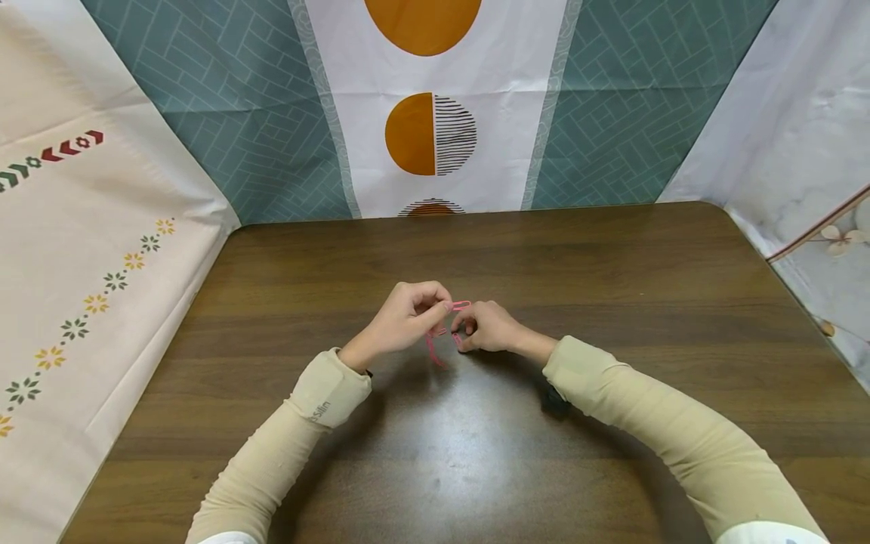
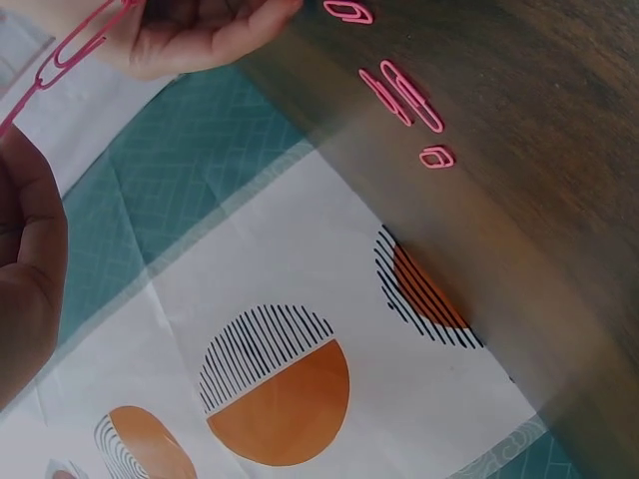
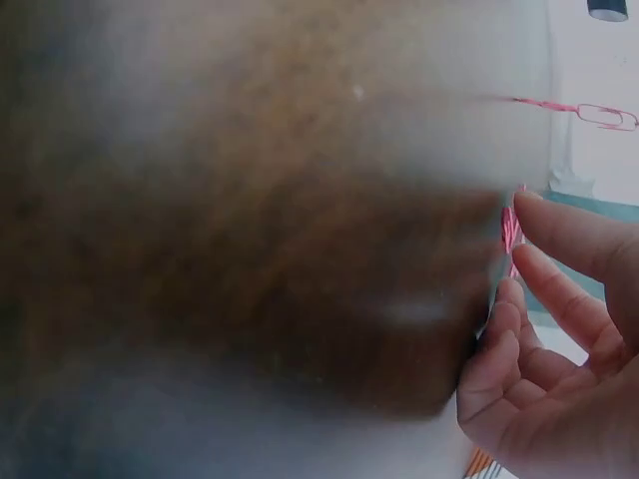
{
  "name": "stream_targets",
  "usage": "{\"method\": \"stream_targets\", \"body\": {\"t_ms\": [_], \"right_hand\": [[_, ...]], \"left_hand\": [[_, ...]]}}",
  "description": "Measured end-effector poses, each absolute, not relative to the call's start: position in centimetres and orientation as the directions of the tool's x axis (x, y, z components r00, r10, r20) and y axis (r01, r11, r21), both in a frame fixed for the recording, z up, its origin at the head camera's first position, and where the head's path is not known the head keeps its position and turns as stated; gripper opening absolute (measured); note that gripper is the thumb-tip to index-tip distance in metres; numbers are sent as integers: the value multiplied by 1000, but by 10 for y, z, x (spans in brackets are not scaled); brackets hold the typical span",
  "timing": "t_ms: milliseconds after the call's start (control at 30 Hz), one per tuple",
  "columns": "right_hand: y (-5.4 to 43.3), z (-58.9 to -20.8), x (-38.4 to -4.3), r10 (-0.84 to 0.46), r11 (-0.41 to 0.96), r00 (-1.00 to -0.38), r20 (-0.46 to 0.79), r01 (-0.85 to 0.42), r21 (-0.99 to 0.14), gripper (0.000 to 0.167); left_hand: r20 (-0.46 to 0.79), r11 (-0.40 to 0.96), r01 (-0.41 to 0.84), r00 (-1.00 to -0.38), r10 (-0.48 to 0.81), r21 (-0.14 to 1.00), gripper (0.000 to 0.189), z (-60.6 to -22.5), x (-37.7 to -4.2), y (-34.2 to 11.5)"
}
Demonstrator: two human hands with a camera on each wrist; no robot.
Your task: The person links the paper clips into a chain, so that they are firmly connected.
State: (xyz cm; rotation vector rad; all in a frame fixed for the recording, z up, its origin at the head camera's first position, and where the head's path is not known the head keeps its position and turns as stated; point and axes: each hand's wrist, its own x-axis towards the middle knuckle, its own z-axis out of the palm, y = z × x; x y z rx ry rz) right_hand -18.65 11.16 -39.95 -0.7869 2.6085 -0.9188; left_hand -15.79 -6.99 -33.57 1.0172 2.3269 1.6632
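My left hand (image 1: pixel 411 313) pinches a pink paper clip (image 1: pixel 463 304) between thumb and index finger, one end sticking out to the right. Linked clips form a chain (image 2: pixel 75 50) that hangs down from this hand. To its right, my right hand (image 1: pixel 492 329) is low over the table, thumb and fingertips a gap apart on either side of a loose pink paper clip (image 1: pixel 457 339). The right wrist view has these fingertips right at pink clips (image 3: pixel 509 230). Several more loose clips (image 2: pixel 411 97) lie on the wood near the right fingertips.
The dark wooden table (image 1: pixel 612 264) reaches back to a patterned cloth (image 1: pixel 272 151) hung behind it. White cloths (image 1: pixel 95 264) with printed motifs stand along both sides. Light glares off the table in front of the hands.
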Motion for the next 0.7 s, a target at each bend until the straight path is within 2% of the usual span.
{"method": "stream_targets", "body": {"t_ms": [333, 700], "right_hand": [[109, -398, -182, -560, 673, -826, -67, -406, -618, 24], [114, -399, -183, -566, 635, -822, -67, -383, -671, 21]], "left_hand": [[277, 182, 451, -769, 576, 874, 12, -338, -160, -69], [273, 164, 440, -764, 585, 883, 12, -338, -159, -68]]}}
